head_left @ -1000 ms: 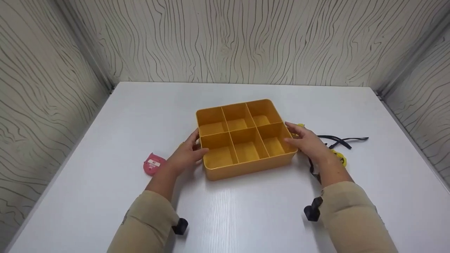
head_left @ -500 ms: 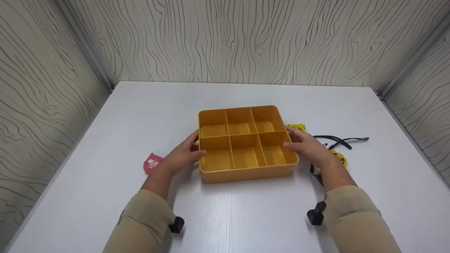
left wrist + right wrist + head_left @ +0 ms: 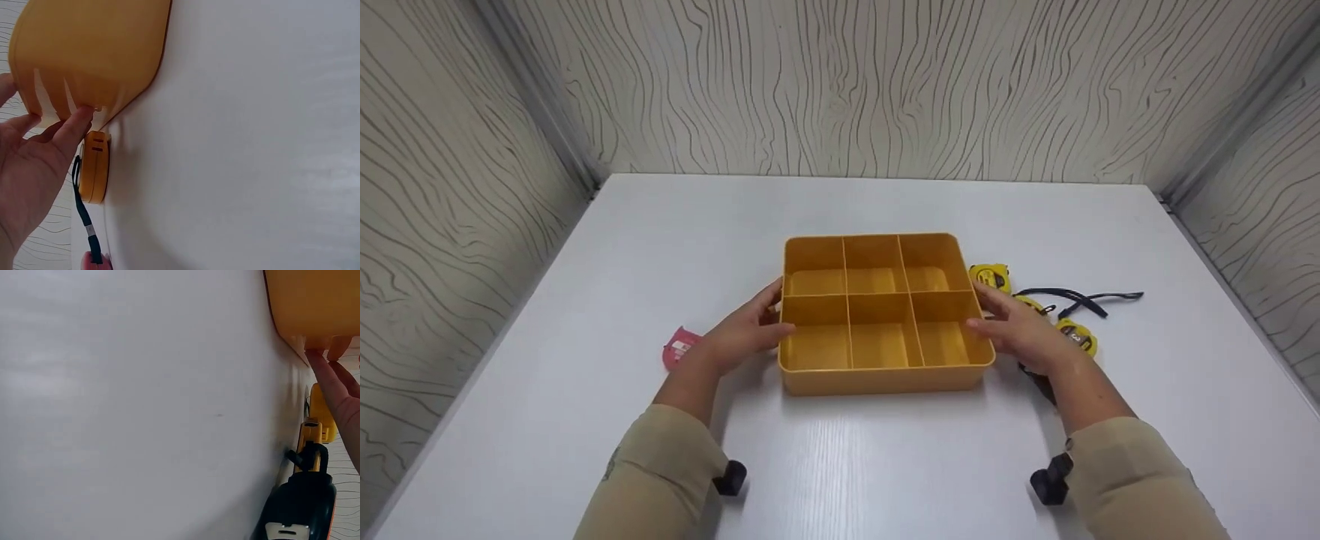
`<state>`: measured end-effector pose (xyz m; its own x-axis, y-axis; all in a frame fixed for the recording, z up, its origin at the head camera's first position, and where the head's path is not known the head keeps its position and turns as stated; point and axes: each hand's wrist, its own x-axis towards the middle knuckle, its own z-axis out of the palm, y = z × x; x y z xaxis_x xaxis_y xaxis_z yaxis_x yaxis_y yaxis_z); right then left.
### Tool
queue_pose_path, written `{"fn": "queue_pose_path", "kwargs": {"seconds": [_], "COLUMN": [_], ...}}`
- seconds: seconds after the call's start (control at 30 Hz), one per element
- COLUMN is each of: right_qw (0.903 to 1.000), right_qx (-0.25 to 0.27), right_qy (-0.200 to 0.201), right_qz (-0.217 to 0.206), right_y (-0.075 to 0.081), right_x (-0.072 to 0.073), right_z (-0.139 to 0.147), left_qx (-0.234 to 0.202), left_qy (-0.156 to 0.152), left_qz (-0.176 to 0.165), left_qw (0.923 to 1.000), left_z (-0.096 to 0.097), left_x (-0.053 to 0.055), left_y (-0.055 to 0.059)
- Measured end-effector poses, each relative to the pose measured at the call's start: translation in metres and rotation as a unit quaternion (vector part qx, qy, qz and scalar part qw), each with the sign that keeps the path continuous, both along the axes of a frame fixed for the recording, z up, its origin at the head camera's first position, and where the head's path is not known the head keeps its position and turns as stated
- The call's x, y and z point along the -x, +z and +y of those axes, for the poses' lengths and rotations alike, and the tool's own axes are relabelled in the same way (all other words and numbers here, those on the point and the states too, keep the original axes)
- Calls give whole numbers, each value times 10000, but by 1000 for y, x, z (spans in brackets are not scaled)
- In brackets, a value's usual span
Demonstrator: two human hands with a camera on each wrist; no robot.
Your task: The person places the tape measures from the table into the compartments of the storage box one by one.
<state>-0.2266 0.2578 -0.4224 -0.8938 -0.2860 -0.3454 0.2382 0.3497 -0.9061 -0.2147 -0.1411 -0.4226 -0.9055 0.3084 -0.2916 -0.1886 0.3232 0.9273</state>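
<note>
A yellow-orange organizer box [image 3: 885,381] with two rows of three bare compartments sits in the middle of the white table, its front wall facing me. My left hand [image 3: 739,337] grips its left side, thumb over the rim and fingers along the outer wall. On the opposite side my right hand [image 3: 1020,330] holds the box the same way. In the left wrist view, fingertips [image 3: 76,126] press the wall low down, just above an orange tape measure [image 3: 94,169] with a dark strap. The right wrist view has fingers [image 3: 326,379] against the box's lower wall.
Left of the box lies a pink tape measure [image 3: 681,349], partly behind my left wrist. Beyond my right hand are yellow tape measures [image 3: 990,277] and black straps [image 3: 1065,294]. A black tape measure [image 3: 298,506] shows under the right wrist. Patterned walls [image 3: 840,97] enclose the table.
The box has turned from a slant to nearly square with the table and come slightly nearer. Both hands have kept their hold, and more of the yellow tape measures shows on the right.
</note>
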Motion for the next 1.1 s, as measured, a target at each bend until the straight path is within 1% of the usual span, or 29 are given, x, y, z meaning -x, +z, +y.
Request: {"fn": "queue_pose_path", "kwargs": {"seconds": [0.2, 0.5, 0.57, 0.7, 0.87, 0.97, 1.1], "right_qw": [9998, 9998, 9999, 9999, 9999, 9998, 9976], "right_qx": [214, 178, 122, 57, 110, -69, -523], "right_qy": [4, -49, -86, -63, -2, 3, 39], "right_qz": [-37, 24, 29, 89, 132, 210, 461], "right_y": [-1, 0, 1, 3, 3, 4, 7], "right_x": [-7, -22, -24, -27, -26, -26, -26], "right_z": [-3, -2, -2, -3, -4, -4, -1], "left_qx": [-20, -132, -72, -106, -143, -63, 9], "left_qy": [8, 76, 97, 72, 140, 237, 315], "left_qz": [-92, -267, -300, -260, -254, -313, -372], "left_qw": [10000, 9995, 9995, 9996, 9995, 9992, 9988], "left_z": [-2, -1, 0, 1, 1, 2, 3], "left_x": [1, 1, 1, 0, 0, -1, -2], "left_y": [-2, -4, -3, -3, -1, 0, 0]}}
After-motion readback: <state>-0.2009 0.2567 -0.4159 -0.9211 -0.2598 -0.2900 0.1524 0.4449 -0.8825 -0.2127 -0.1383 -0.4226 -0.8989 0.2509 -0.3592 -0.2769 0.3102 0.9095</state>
